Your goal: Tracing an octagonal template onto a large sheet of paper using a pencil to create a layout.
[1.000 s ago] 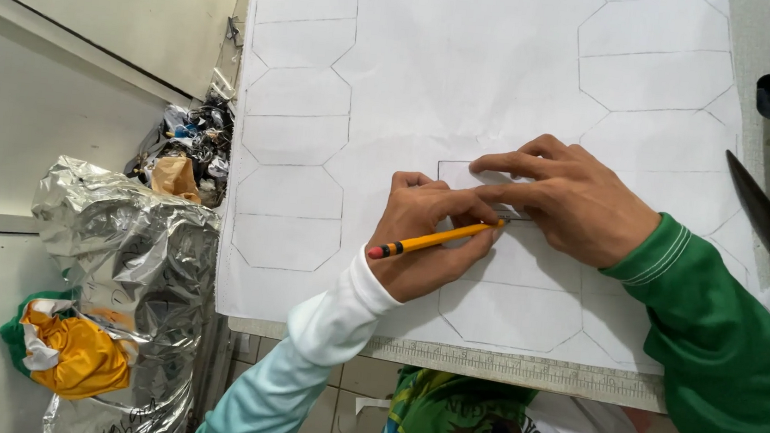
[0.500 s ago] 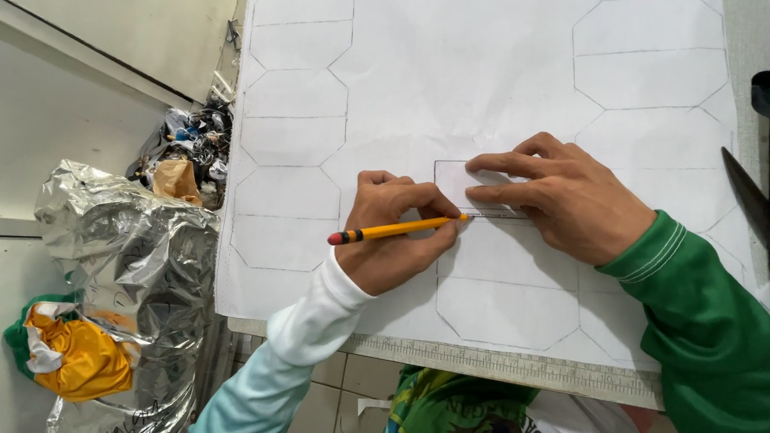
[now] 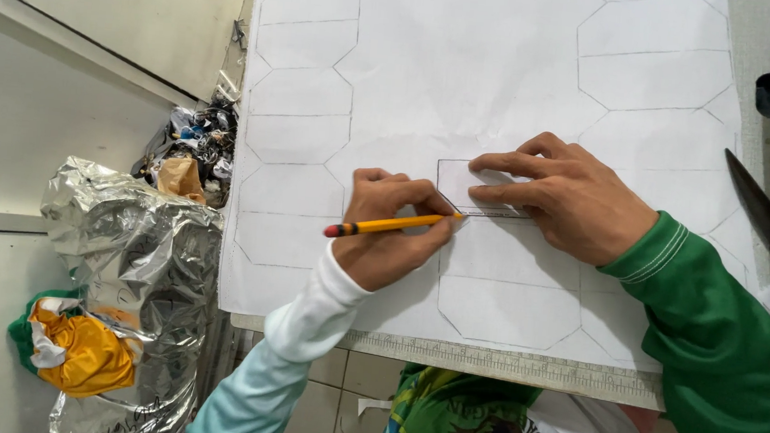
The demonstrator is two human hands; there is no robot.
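Two hands work: left hand [image 3: 393, 236] grips a pencil [image 3: 392, 225]; right hand [image 3: 563, 197] presses flat, perhaps a template [image 3: 458, 184], which could slip, skewing the line.

Matt white paper sheet [image 3: 472, 75], glossy yellow wooden pencil [image 3: 392, 225], crinkled shiny foil bag [image 3: 135, 260].

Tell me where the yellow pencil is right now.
In the head view, the yellow pencil lies centre-left in the left hand, its tip at the small paper template held down by the right hand.
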